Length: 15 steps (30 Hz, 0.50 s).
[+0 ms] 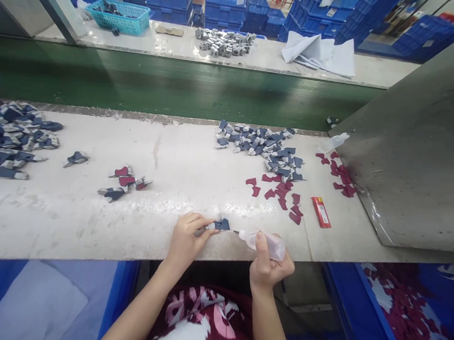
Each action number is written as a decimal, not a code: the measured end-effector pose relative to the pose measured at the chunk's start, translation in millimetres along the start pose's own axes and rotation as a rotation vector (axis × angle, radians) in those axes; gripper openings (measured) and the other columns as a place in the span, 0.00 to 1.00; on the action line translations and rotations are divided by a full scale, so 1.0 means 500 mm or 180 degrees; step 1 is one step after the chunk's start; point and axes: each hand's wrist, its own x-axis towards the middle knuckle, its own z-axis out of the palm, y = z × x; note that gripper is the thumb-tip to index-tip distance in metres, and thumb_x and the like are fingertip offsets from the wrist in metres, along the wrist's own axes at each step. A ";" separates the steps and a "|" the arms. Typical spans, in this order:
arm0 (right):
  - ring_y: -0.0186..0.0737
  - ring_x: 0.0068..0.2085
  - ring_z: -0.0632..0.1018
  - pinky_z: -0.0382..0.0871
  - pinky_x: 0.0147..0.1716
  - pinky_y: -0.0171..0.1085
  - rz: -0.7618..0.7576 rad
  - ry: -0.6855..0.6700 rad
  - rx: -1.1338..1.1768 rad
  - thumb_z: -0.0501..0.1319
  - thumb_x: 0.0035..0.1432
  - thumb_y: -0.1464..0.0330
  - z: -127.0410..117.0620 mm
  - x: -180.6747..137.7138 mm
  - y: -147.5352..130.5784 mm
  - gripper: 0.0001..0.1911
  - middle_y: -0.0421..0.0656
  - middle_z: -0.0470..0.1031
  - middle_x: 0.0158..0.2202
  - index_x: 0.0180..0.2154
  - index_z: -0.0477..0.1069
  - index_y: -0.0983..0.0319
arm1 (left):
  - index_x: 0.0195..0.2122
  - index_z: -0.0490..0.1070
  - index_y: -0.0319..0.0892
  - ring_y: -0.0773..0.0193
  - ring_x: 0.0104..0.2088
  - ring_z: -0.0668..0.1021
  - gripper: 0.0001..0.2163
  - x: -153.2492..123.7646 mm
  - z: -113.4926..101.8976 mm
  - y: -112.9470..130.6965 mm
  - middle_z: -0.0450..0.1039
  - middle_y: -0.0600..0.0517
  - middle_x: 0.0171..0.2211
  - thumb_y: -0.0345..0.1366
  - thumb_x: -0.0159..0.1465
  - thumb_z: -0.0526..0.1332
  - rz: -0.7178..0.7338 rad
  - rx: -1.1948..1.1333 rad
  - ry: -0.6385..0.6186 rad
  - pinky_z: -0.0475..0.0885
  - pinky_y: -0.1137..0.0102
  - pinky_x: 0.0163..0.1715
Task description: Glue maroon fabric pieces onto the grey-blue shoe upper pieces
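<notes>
My left hand (pixel 187 238) pinches the grey end of a small dark-blue and grey moulded part (pixel 222 224), which lies at the worktop's front. In my right hand (pixel 269 265) is a clear squeeze bottle (pixel 271 245), tipped sideways. Its thin nozzle points left and sits very close to the part's right edge; whether they touch I cannot tell. Ahead and to the right lie loose maroon cut-out pieces (pixel 283 189). Behind them is a pile of similar blue and grey parts (pixel 256 141). Several parts, some with maroon faces (pixel 127 181), rest to the left.
A larger heap of parts (pixel 9 137) covers the worktop's far left. At right are a red packet (pixel 321 212), a second bottle (pixel 333 142) and a metal panel (pixel 421 143). A green belt (pixel 170 87) runs behind. Blue bins (pixel 372 317) flank me below the edge.
</notes>
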 end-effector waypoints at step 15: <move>0.49 0.42 0.84 0.78 0.43 0.48 0.0845 -0.0512 0.1150 0.72 0.50 0.64 0.029 0.058 0.007 0.23 0.47 0.81 0.39 0.45 0.67 0.61 | 0.37 0.81 0.43 0.63 0.26 0.78 0.07 0.007 -0.014 0.008 0.78 0.51 0.28 0.39 0.65 0.66 -0.0099 -0.0255 0.0160 0.74 0.69 0.30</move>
